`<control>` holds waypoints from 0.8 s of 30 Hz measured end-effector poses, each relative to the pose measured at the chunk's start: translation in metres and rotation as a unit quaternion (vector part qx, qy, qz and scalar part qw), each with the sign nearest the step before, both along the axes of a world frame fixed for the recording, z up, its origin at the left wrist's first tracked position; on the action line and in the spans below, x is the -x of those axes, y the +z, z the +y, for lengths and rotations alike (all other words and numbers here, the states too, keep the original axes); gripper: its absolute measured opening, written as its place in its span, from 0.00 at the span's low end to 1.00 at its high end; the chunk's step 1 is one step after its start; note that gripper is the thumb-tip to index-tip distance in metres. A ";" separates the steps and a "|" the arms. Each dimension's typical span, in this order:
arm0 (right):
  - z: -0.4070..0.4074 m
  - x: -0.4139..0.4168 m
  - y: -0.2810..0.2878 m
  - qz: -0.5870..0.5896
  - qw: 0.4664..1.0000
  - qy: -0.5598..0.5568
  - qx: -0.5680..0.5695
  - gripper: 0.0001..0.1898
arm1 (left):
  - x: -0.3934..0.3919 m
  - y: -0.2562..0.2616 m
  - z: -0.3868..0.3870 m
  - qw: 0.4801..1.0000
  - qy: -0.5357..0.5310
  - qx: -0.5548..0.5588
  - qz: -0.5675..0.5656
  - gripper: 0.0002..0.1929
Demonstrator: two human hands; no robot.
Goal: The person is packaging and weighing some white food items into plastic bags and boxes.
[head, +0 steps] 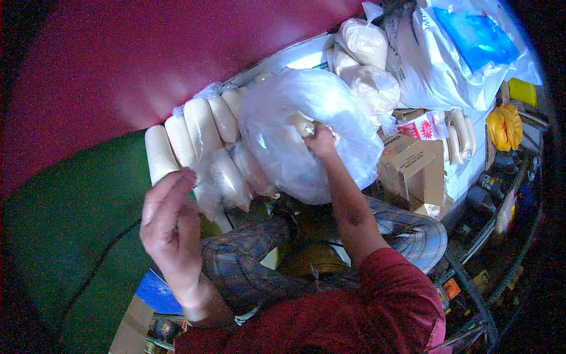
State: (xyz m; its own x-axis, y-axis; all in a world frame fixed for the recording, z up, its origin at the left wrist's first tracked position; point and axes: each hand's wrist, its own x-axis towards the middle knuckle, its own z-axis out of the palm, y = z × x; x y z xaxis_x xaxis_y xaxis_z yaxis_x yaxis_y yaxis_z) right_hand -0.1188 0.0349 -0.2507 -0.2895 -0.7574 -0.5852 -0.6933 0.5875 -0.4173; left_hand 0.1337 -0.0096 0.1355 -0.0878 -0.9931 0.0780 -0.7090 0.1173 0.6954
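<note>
A large clear plastic bag (pixel 283 155) stands before me, with pale packets inside it. Reaching into its mouth, my right hand (pixel 322 140) has its fingers closed on the end of a pale filled packet (pixel 304 125). My left hand (pixel 172 234) is raised to the left, blurred, fingers loosely curved, with nothing visible in it. Its fingertips overlap the nearest of several long clear packets filled with a whitish, grain-like material (pixel 160 152). More such packets (pixel 227 175) lie between the left hand and the large bag, some partly behind it.
Tied bags of pale material (pixel 363 42) are stacked beyond the large bag. White woven sacks (pixel 415 57) with a blue bag (pixel 479 37) lie at the upper right. An open cardboard box (pixel 411 163) stands right of my forearm. Metal shelving (pixel 491 221) lines the right side.
</note>
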 end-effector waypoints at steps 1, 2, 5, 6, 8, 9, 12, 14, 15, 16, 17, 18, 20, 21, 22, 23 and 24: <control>0.000 0.001 -0.004 -0.024 0.999 -0.018 0.018 0.33 | 0.002 -0.003 0.001 1.000 0.000 0.000 0.001 0.16; 0.001 -0.001 -0.009 -0.022 0.999 -0.018 0.018 0.33 | 0.004 -0.005 0.003 0.998 0.011 -0.055 0.034 0.16; 0.002 -0.022 -0.007 -0.027 0.998 -0.045 0.030 0.35 | 0.005 -0.004 0.002 0.987 -0.009 -0.142 0.071 0.17; 0.004 -0.024 -0.009 -0.073 0.994 -0.075 0.039 0.35 | 0.007 -0.004 0.002 0.985 -0.070 -0.152 0.043 0.17; 0.007 -0.023 -0.011 -0.118 0.986 -0.104 0.053 0.35 | 0.010 -0.005 0.000 0.972 -0.160 -0.170 -0.003 0.17; 0.014 -0.009 -0.018 -0.203 0.965 -0.133 0.098 0.35 | 0.015 -0.010 -0.001 0.972 -0.166 -0.165 0.005 0.17; 0.014 0.008 -0.005 -0.263 0.946 -0.129 0.136 0.34 | 0.022 -0.026 -0.002 0.965 -0.237 -0.099 -0.058 0.16; 0.016 0.013 0.018 -0.235 0.958 -0.100 0.133 0.33 | 0.024 -0.033 0.000 0.967 -0.229 -0.090 -0.064 0.15; 0.018 0.017 0.034 -0.230 0.957 -0.066 0.166 0.33 | 0.027 -0.039 0.000 0.968 -0.225 -0.090 -0.068 0.14; 0.020 0.019 0.050 -0.227 0.953 -0.031 0.200 0.32 | 0.028 -0.045 -0.001 0.970 -0.220 -0.080 -0.066 0.14; 0.022 0.021 0.066 -0.224 0.952 -0.023 0.208 0.32 | 0.030 -0.053 -0.002 0.968 -0.227 -0.074 -0.075 0.14; 0.024 0.028 0.083 -0.231 0.950 -0.016 0.210 0.33 | 0.034 -0.062 -0.004 0.966 -0.237 -0.067 -0.080 0.14; 0.031 0.035 0.119 -0.235 0.947 -0.004 0.218 0.33 | 0.044 -0.077 -0.004 0.966 -0.234 -0.056 -0.092 0.14; 0.034 0.035 0.139 -0.212 0.952 0.001 0.220 0.34 | 0.047 -0.086 -0.004 0.965 -0.231 -0.055 -0.110 0.15; 0.037 0.038 0.160 -0.186 0.957 0.005 0.221 0.35 | 0.050 -0.096 -0.005 0.967 -0.228 -0.046 -0.106 0.15; 0.038 0.039 0.179 -0.183 0.956 0.012 0.228 0.35 | 0.052 -0.107 -0.006 0.969 -0.217 -0.041 -0.109 0.14; 0.039 0.043 0.198 -0.197 0.951 0.018 0.239 0.35 | 0.055 -0.114 -0.007 0.972 -0.206 -0.035 -0.111 0.13</control>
State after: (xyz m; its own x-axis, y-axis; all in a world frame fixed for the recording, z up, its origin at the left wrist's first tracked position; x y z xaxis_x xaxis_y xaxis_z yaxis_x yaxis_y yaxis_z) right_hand -0.1615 0.0743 -0.0532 -0.0891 -0.9694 -0.2287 -0.4441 0.2442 -0.8620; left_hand 0.0783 -0.0165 0.0214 -0.4863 -0.8721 -0.0555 -0.7457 0.3810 0.5466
